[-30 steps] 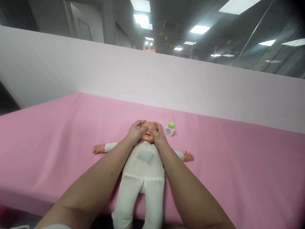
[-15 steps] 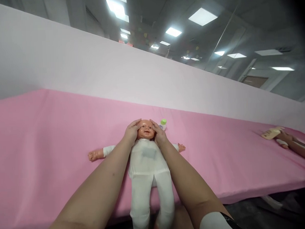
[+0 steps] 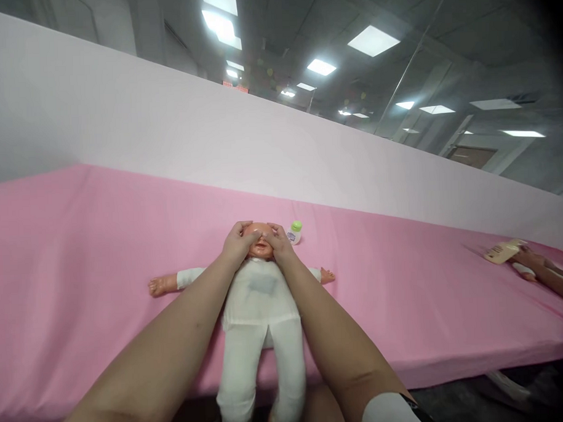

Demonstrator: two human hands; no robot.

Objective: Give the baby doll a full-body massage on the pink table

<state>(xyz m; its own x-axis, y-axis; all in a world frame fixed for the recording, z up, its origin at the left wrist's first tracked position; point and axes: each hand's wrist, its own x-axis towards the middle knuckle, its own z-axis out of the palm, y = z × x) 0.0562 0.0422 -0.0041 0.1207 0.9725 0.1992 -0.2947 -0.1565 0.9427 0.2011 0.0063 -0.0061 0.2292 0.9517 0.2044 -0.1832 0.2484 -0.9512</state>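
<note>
The pink-covered desk (image 3: 80,255) carries a baby doll (image 3: 259,298) lying face up with its legs over the near edge, so a pull toward that edge could slide it off. The left hand (image 3: 236,243) and right hand (image 3: 277,243) rest on its face, fingers bent and pressing, not clamped. A stray right-hand sweep could topple the green-capped bottle (image 3: 293,233) just beside the head.

Doll (image 3: 259,295) — eyes covered; feet cropped
</note>
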